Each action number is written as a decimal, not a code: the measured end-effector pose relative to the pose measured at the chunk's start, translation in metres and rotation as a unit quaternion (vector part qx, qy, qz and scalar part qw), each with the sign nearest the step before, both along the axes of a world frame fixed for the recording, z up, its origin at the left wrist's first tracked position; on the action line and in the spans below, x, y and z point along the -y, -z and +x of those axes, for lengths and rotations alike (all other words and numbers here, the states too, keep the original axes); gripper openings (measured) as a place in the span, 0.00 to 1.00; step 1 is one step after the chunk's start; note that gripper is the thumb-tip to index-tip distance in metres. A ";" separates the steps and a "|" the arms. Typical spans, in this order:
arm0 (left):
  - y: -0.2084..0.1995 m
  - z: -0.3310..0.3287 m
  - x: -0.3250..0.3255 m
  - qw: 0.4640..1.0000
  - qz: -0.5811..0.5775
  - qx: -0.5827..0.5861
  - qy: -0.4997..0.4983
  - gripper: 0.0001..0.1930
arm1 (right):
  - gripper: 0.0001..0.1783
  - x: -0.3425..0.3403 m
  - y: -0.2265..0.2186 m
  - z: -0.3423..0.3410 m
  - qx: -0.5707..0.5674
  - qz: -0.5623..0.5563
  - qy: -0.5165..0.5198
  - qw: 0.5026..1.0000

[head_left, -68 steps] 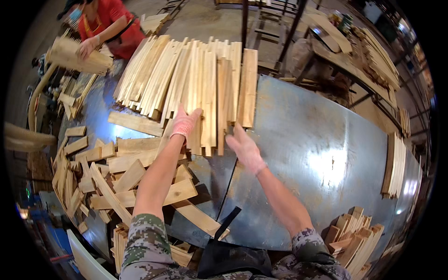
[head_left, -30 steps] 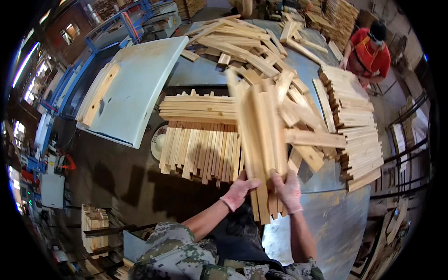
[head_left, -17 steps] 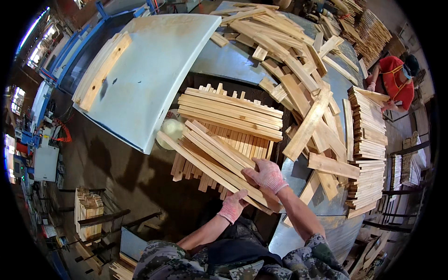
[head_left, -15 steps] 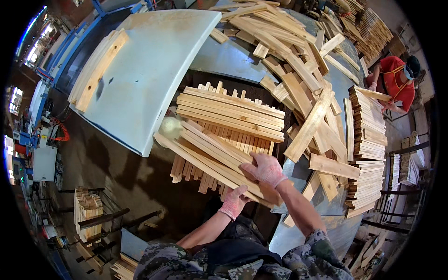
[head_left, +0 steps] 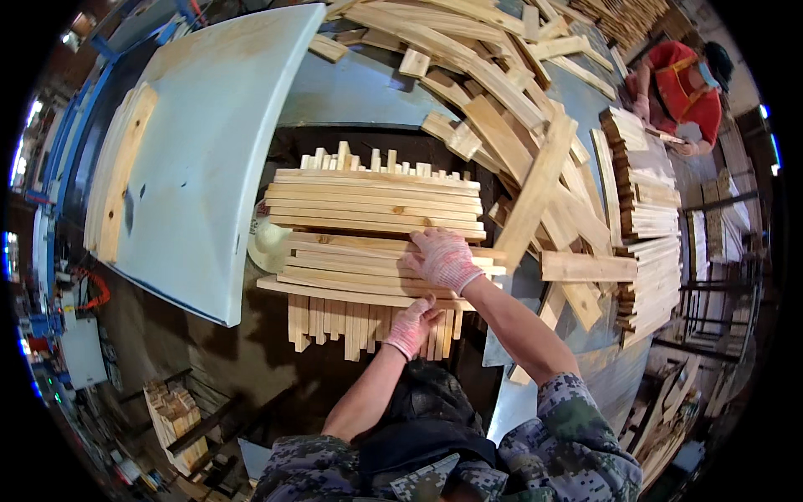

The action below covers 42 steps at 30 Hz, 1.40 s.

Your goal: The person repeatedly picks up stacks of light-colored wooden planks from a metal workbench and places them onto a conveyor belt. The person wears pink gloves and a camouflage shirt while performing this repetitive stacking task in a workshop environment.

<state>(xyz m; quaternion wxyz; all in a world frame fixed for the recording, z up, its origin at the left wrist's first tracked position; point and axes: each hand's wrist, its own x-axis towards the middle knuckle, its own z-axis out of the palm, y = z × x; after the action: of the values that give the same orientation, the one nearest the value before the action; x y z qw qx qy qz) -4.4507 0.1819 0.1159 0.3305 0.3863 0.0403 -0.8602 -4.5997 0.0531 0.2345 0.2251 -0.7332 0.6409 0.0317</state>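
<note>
A row of pale wooden slats (head_left: 351, 261) lies across the near part of a stack, over shorter crosswise slats (head_left: 335, 322). My right hand (head_left: 443, 258), in a pink-and-white knit glove, reaches over this row near its right end, fingers bent toward its far side. Against the near edge is my left hand (head_left: 411, 326), gloved alike, its thumb at the front slat and its other fingers partly hidden. Between them the hands grip the row. Beyond a narrow dark gap lies a second row of slats (head_left: 360, 201), parallel to the first.
On the left stands a light blue-grey panel (head_left: 201, 167) with several slats (head_left: 125, 176) on it. Loose boards (head_left: 535, 192) are heaped on the metal table (head_left: 360, 92). Stacked slats (head_left: 652, 284) line its right side, where a person in red (head_left: 682, 92) holds something.
The slats in my hands have swung from a slant to lie level beside the far row and now sit closer together. My view has shifted a little.
</note>
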 end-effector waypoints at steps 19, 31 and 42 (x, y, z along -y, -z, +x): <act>-0.018 0.071 0.070 0.970 0.054 0.132 0.196 0.51 | 0.36 -0.181 0.129 -0.122 0.400 -0.141 0.688 0.589; -0.016 0.049 0.081 0.967 0.116 0.182 0.137 0.63 | 0.20 -0.081 0.165 -0.177 0.456 -0.029 0.604 0.653; -0.017 -0.011 0.097 0.936 0.190 0.293 0.045 0.57 | 0.23 0.022 0.140 -0.311 0.350 -0.155 0.681 0.624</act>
<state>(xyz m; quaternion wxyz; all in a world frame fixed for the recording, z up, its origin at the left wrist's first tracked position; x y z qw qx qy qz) -4.4620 0.0846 0.1332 0.2091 0.6784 0.0874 -0.6989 -4.9108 0.0314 0.0950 0.2722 -0.0673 0.8257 -0.4894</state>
